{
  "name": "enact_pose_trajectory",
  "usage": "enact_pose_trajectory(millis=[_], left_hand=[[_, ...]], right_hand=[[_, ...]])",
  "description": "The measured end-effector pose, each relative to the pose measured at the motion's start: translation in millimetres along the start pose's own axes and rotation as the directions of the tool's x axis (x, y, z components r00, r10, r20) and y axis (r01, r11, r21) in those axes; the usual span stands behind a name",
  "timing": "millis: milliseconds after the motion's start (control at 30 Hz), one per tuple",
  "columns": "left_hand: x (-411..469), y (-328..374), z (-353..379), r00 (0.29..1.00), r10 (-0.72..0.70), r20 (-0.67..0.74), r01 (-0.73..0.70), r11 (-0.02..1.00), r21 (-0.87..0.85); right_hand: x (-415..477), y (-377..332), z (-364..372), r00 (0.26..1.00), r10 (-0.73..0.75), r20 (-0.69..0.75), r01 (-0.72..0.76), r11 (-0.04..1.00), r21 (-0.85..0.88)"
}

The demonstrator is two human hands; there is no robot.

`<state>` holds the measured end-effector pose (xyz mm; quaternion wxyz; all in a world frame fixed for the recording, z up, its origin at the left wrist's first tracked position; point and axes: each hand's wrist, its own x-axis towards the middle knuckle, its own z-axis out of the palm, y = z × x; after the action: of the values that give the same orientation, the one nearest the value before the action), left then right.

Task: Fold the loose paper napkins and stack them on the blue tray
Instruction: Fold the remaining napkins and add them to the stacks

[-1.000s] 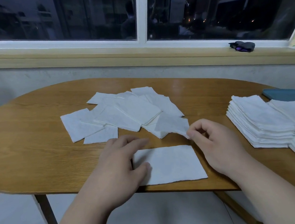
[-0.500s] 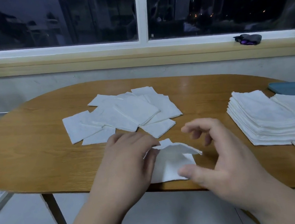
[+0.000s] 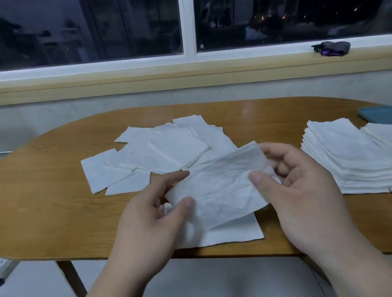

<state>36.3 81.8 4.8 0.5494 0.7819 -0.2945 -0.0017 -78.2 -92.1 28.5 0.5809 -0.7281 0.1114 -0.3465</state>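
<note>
White napkin (image 3: pixel 221 187) between left hand (image 3: pixel 147 227) and right hand (image 3: pixel 303 199), in both pinch grips.

Thin white paper napkin (image 3: pixel 221 189) pinched between left hand (image 3: pixel 149 217) and right hand (image 3: pixel 297 193), raised over oval wooden table (image 3: pixel 36 191), loose white napkins (image 3: pixel 161 152) scattered beyond the left hand, stacks of folded white napkins (image 3: pixel 352 155) right of the right hand, blue tray (image 3: pixel 391 114) past them.

bare left grip (image 3: pixel 147 227) and right grip (image 3: pixel 306 201), bare forearms (image 3: pixel 114 294)
</note>
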Motion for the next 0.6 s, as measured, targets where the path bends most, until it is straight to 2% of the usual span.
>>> enact_pose_trajectory(millis=[67,133,300,367,500,600], left_hand=[[0,4,-2,0.999,-0.039,-0.038,0.034,0.993,-0.112],[1,6,-5,0.996,-0.074,-0.045,0.065,0.979,-0.194],[3,5,-12,0.997,-0.076,0.001,0.076,0.995,-0.064],[4,4,-14,0.994,-0.104,0.038,0.106,0.993,-0.06],[7,-5,-19,0.985,-0.135,0.107,0.128,0.99,0.066],[7,-11,-20,0.982,-0.149,0.114,0.141,0.987,0.077]], right_hand=[[1,4,0,0.998,0.056,0.02,-0.056,0.998,0.008],[2,13,-1,0.996,0.08,0.029,-0.077,0.993,-0.088],[-2,22,-2,0.995,0.019,0.094,0.009,0.959,-0.284],[-3,22,-2,0.992,0.037,0.12,0.004,0.945,-0.328],[-2,27,-3,0.987,0.057,0.152,0.011,0.91,-0.414],[-1,34,-3,0.982,0.065,0.175,0.027,0.876,-0.481]])
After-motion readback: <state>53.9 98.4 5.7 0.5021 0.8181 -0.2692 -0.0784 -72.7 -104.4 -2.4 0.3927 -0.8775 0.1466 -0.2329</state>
